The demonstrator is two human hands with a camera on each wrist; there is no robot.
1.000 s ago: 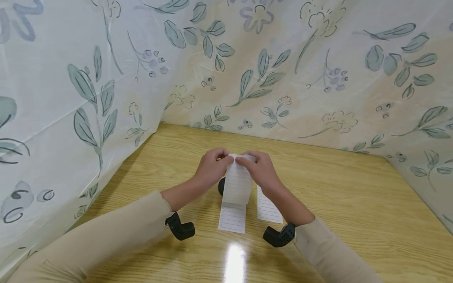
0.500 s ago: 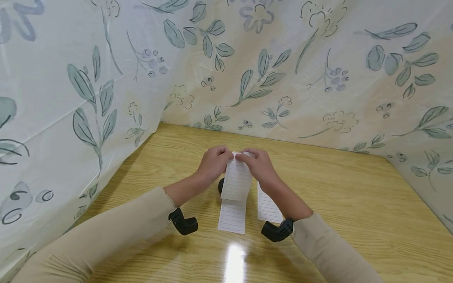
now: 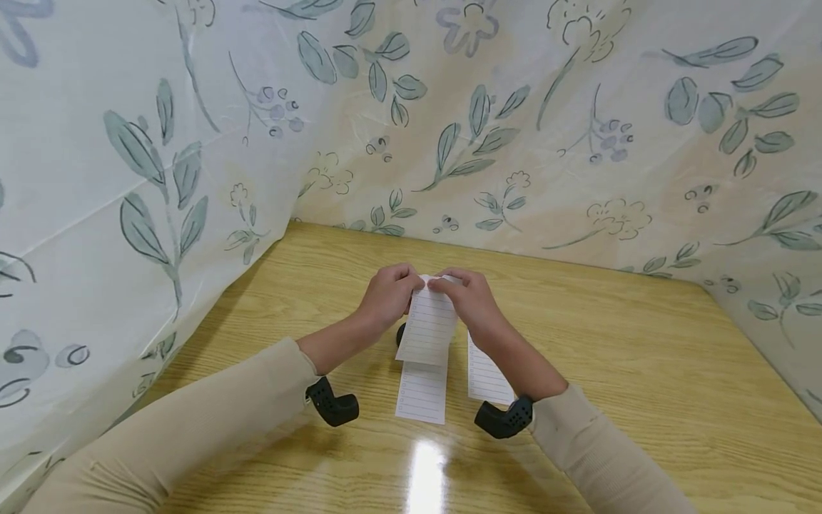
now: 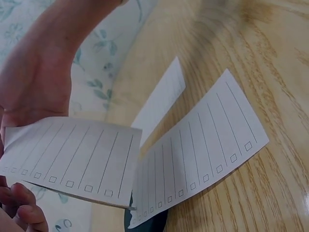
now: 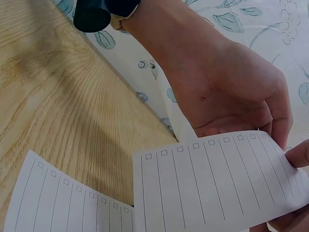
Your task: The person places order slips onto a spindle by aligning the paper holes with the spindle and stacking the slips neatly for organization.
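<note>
Between both hands a lined checklist sheet (image 3: pixel 427 328) is held up by its top edge. My left hand (image 3: pixel 384 296) pinches the top left of it, and my right hand (image 3: pixel 474 301) pinches the top right, thumbs close together. Small checkboxes run along one side of the held sheet (image 4: pixel 79 162) in the left wrist view. Below it, a similar lined sheet (image 3: pixel 420 396) is partly covered, its near end curving up in the left wrist view. A dark rounded object (image 3: pixel 401 334) sits behind the sheets, mostly hidden.
Another lined sheet (image 3: pixel 489 371) lies on the wooden table (image 3: pixel 616 371), partly under my right forearm. Leaf-patterned cloth (image 3: pixel 475 128) hangs along the back and sides. Each wrist carries a black camera (image 3: pixel 334 405).
Both hands rose slightly early on, then stayed nearly still. The held sheet's lower edge has lifted and swung a little left, showing more of the sheet below.
</note>
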